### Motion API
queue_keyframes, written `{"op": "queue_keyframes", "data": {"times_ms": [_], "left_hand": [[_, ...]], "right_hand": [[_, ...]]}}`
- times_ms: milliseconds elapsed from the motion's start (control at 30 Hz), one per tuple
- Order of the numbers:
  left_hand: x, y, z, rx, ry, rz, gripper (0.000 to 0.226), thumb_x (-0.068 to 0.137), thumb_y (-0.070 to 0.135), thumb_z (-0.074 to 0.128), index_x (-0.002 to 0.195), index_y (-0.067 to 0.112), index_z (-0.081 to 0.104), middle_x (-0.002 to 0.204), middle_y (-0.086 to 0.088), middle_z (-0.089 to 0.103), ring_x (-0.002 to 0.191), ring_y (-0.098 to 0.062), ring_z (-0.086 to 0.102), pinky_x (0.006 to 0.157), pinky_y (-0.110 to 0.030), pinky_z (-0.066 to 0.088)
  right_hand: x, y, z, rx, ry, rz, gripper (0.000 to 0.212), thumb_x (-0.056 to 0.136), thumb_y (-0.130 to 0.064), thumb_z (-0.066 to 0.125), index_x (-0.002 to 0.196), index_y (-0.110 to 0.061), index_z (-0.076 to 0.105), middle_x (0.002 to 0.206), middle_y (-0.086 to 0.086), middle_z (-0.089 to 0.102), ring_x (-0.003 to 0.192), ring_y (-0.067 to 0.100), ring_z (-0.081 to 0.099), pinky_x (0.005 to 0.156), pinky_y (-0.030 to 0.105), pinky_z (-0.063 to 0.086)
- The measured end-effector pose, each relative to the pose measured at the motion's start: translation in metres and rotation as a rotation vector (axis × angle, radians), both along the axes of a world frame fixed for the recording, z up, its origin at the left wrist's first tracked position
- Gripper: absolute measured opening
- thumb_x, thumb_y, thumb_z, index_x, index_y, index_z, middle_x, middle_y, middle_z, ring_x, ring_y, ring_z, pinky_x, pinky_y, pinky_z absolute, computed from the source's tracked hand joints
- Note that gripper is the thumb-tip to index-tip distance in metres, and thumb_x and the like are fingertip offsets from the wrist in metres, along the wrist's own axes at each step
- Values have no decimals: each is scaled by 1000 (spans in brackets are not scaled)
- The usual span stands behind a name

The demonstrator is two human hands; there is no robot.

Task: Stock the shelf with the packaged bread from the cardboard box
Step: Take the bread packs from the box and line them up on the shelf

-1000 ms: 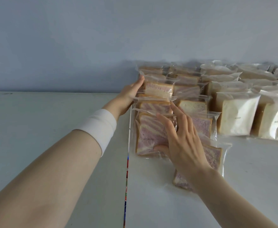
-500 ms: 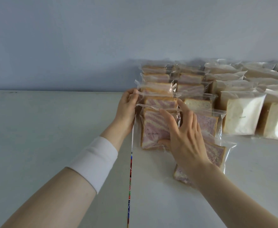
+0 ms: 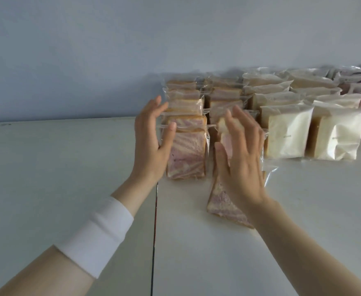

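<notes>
Head view, white shelf point(image 3: 57, 167), pale blue wall point(image 3: 111, 50), rowed bread packs point(image 3: 186, 152), left hand point(image 3: 151, 146) and right hand point(image 3: 241, 167) straight-fingered.

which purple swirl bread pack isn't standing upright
The pack under the right hand, nearest the camera: it lies tilted, while the others stand upright.

Swirl packs point(image 3: 186, 155), purple-and-cream sliced bread in clear bags, stand upright on the white shelf point(image 3: 196, 253) in two rows running back to the wall. A loose pack point(image 3: 224, 201) of the same bread lies tilted at the front of the right-hand row. White packs point(image 3: 286, 133) stand upright in rows just to the right.
</notes>
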State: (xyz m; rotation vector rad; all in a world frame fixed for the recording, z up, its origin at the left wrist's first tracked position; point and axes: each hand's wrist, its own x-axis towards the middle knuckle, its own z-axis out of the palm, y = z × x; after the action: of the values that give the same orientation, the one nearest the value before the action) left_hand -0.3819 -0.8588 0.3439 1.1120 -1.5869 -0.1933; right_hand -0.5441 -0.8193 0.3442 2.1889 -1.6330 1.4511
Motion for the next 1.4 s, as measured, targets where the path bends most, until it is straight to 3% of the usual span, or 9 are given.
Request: {"op": "queue_keyframes", "data": {"times_ms": [133, 233, 433, 600, 700, 833, 1033, 1133, 1400], "left_hand": [[-22, 0, 24, -140, -472, -107, 35, 88, 23, 57, 117, 3, 58, 128, -12, 55, 122, -28, 49, 105, -37, 36], [-56, -19, 35, 46, -789, -183, 53, 85, 41, 59, 128, 12, 50, 137, -7, 49, 130, -25, 41, 108, -38, 30], [-99, -56, 33, 202, -1268, -196, 76, 77, 58, 59, 137, 17, 36, 137, -4, 48, 126, -24, 43, 105, -40, 30], [-100, -68, 50, 404, -1079, -351, 50, 78, 48, 65, 120, 23, 55, 118, -2, 52, 115, -21, 46, 90, -34, 35], [-97, -79, 60, 483, -1028, -376, 39, 83, 48, 59, 114, 24, 58, 130, -4, 43, 127, -21, 31, 101, -34, 29], [-101, -84, 59, 613, -1038, -382, 41, 86, 49, 53, 113, 18, 53, 131, -5, 46, 116, -21, 46, 91, -33, 37], [-99, -88, 71, 494, -1023, -387, 36, 81, 53, 57, 101, 24, 53, 108, 0, 49, 103, -17, 40, 80, -34, 34], [-100, -89, 77, 428, -1052, -412, 36, 79, 53, 59, 103, 27, 54, 104, 3, 50, 97, -14, 40, 71, -30, 29], [-94, -86, 73, 519, -1020, -480, 72, 79, 70, 36, 141, 34, 28, 153, 0, 24, 142, -23, 16, 112, -46, 19]], "right_hand": [[-44, 40, -7, 307, -203, -132, 93, 73, -59, 59, 143, -7, 27, 147, 17, 23, 136, 29, 20, 109, 35, 20], [-60, 63, -26, 725, -214, -225, 117, 59, -56, 72, 148, -11, 10, 150, 6, 13, 136, 16, 9, 111, 34, 17], [-63, 56, -49, 806, -176, -215, 73, 65, -49, 76, 123, -17, 49, 118, -4, 50, 118, 17, 32, 94, 24, 30], [-76, 43, -49, 759, -380, -151, 63, 66, -34, 81, 117, -21, 47, 106, -9, 51, 106, 17, 51, 80, 26, 44], [-84, 31, -47, 683, -438, -102, 68, 67, -25, 82, 123, -20, 44, 108, -11, 51, 104, 13, 52, 78, 22, 39], [-90, 17, -45, 681, -286, -63, 86, 68, -32, 80, 138, -25, 31, 125, 0, 48, 118, 19, 44, 94, 31, 38], [-87, 9, -44, 521, -168, -36, 85, 78, -21, 72, 146, -14, 23, 144, 4, 34, 133, 19, 32, 101, 16, 23], [-82, 3, -41, 476, -45, -73, 83, 82, -24, 67, 148, -12, 18, 142, 10, 37, 129, 25, 39, 101, 25, 32], [-70, -10, -44, 490, 41, -195, 83, 89, -32, 58, 149, -16, 4, 132, 12, 44, 107, 34, 54, 77, 39, 45]]}}
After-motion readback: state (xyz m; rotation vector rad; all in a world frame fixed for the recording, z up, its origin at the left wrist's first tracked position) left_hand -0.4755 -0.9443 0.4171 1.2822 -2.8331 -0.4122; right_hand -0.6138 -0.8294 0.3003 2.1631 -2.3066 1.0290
